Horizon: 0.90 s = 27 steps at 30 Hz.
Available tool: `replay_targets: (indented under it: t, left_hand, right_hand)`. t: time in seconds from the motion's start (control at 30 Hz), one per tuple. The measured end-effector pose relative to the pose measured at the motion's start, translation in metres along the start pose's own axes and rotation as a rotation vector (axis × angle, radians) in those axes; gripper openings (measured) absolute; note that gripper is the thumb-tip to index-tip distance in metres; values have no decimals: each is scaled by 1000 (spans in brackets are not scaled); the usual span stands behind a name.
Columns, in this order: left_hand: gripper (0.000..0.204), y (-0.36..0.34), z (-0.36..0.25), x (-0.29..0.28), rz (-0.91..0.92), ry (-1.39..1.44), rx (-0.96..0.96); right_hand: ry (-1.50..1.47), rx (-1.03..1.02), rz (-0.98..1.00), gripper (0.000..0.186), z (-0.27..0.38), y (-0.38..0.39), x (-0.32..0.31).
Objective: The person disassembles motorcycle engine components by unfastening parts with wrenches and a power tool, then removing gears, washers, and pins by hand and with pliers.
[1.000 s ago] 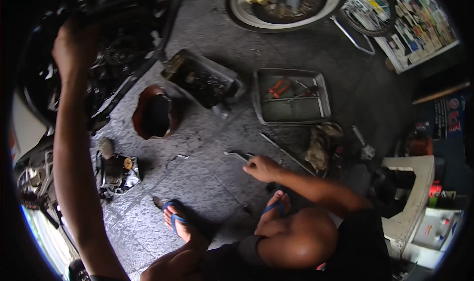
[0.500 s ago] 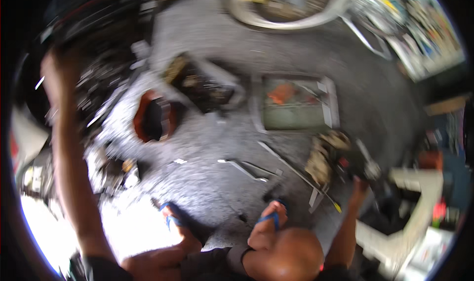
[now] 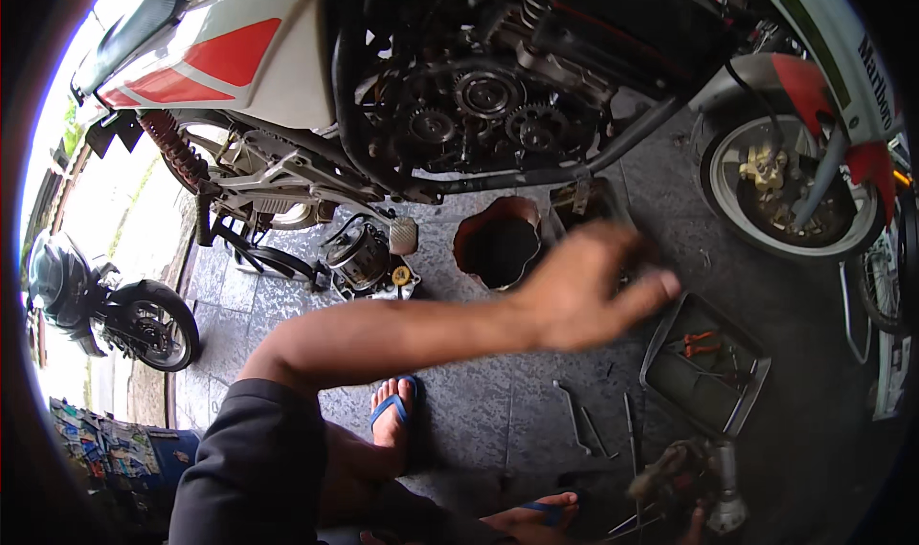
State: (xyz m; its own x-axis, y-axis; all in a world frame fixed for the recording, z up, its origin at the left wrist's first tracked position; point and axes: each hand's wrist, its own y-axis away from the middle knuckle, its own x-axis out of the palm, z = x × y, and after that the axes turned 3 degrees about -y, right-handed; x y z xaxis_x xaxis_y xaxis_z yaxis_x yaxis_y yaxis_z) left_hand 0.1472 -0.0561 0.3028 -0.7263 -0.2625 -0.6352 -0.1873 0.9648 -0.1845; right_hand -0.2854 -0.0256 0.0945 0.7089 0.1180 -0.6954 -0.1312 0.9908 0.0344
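The work stands about partway, I judge: the motorcycle's (image 3: pixel 278 52) engine is opened on the side toward me, its gears (image 3: pixel 488 95) bare and seated in the case, and no cover is on them. A loose metal casing with a yellow cap (image 3: pixel 373 263) lies on the floor (image 3: pixel 459 373) below the frame, beside the reddish-brown bucket (image 3: pixel 466 248), so closing up seems left undone. My left arm reaches across in front of me, elbow bent, forearm almost level; my left hand (image 3: pixel 579 301) hangs over the floor short of the tray's (image 3: pixel 654 349) left edge, thumb stuck out, fingers blurred, and I cannot tell whether they grip anything. The orange-handled pliers (image 3: pixel 701 346) lie inside that tray, nearer its far edge. My right hand (image 3: pixel 697 526), low by the crumpled rag (image 3: pixel 665 473), barely shows; its grip I cannot tell either.
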Motion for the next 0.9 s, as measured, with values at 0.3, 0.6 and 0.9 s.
replay_targets:
  t: [0.3, 0.6, 0.9]
  left_hand:
    - [45, 17, -6, -2, 39, 895, -262]
    - [34, 52, 44, -44, -360, 1819, -375]
    - [39, 14, 57, -80, -58, 1586, -300]
  right_hand:
    - [-90, -406, 313, 50, 176, -24, 34]
    - [-175, -506, 556, 40, 286, -45, 94]
    - [-621, -488, 165, 47, 391, -23, 155]
